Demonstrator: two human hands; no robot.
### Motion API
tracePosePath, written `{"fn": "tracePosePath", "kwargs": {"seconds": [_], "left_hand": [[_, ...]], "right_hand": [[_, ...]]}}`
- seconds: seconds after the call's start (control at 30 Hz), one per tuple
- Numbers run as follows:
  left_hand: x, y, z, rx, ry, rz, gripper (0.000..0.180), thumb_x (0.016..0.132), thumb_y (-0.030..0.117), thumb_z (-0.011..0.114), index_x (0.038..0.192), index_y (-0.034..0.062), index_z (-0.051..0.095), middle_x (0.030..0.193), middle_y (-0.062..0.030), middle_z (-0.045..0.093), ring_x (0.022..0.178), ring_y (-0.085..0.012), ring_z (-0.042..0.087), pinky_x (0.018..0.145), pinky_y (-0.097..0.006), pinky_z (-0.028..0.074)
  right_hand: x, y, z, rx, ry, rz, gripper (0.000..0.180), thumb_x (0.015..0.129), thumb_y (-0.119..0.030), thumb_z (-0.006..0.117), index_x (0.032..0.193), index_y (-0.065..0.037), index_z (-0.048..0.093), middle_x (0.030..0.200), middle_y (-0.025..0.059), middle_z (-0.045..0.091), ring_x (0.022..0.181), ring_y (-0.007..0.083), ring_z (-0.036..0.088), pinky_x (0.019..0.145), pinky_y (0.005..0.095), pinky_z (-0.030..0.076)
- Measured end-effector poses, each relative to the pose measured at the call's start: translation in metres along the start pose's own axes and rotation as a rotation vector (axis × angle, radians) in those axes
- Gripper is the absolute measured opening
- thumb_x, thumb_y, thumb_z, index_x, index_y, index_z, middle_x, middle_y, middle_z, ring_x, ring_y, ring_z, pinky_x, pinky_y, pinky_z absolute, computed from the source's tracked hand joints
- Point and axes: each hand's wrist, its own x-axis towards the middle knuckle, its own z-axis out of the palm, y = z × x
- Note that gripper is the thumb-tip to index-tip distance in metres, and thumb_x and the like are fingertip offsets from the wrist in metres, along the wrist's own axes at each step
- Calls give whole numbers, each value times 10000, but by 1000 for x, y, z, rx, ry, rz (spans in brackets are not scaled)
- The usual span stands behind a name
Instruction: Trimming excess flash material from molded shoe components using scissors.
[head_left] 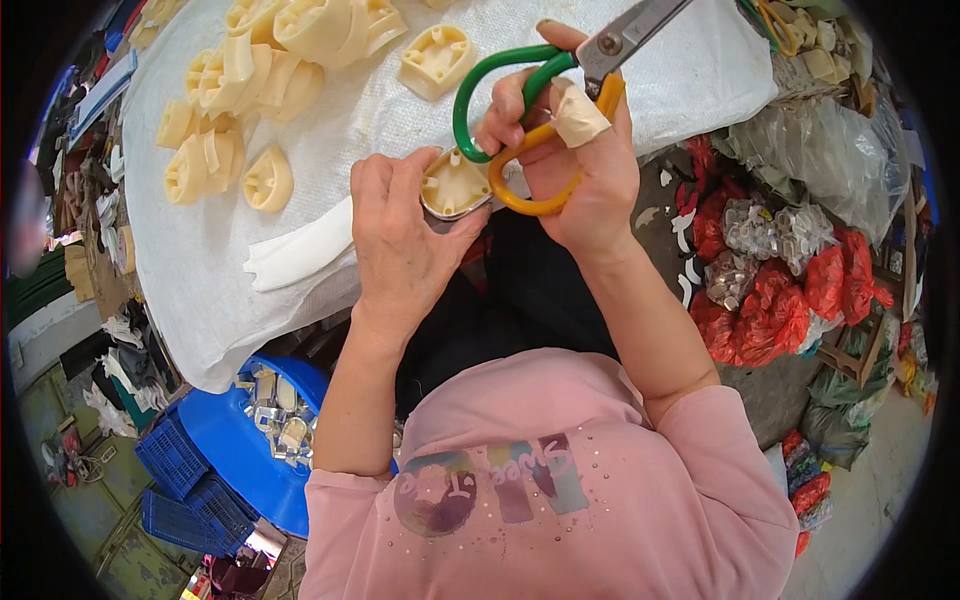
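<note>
Between the thumb and fingers of my left hand [390,235] is a cream plastic piece [457,184] with a shiny silvery rim, its hollow side with small pegs facing up. My right hand [598,185] grips a pair of scissors [612,45], one handle loop green and the other orange. The blades point away to the upper right, and the loops hang beside the plastic piece. A tan strip of tape wraps one right finger. Left of my left hand, a white fabric strip [305,248] lies across the white woven sheet [690,85].
Several similar cream pieces [262,85] lie heaped at the far left of the sheet, with a single one [437,62] apart. Below left stands a blue tub [220,430] holding shiny pieces, beside blue crates [195,500]. Red plastic bags [770,315] fill the floor at right.
</note>
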Motion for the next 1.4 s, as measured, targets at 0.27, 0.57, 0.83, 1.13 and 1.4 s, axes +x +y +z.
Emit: {"fn": "tracePosePath", "kwargs": {"seconds": [0.27,0.57,0.83,1.13,1.4], "left_hand": [[-2,-1,-1,3,3,21,542,565,104,836,1044,20,595,875,-117,507,818,-283,550,715,-360,464],[-2,-3,0,-5,-9,17,537,569,114,832,1039,20,590,878,-116,509,832,-282,553,731,-355,460],[-2,-2,-2,-7,-20,-17,526,571,110,830,1033,27,594,876,-113,501,823,-277,549,740,-346,460],[-3,-1,1,-50,-11,-6,555,538,85,832,1029,24,582,870,-122,490,843,-298,508,751,-378,434],[-5,-2,-1,-9,9,-14,541,562,102,838,1040,28,595,873,-109,500,824,-273,537,737,-355,457]], "right_hand": [[-3,2,1,-102,-37,-29,375,928,-98,414,1287,-22,337,811,83,490,701,137,446,671,295,421],[2,-1,-3,-79,-39,0,352,913,-89,408,1254,-22,354,815,87,498,691,129,456,652,297,427],[14,-4,-9,-38,60,-25,319,914,-109,447,1211,-6,393,795,73,514,672,129,473,652,294,441],[13,-8,-5,6,-75,-75,346,922,-93,423,1256,-31,362,787,75,491,685,123,450,643,286,423],[-3,-30,-14,-129,13,41,548,912,-351,398,1392,-103,305,837,86,432,743,177,419,715,383,370]]}}
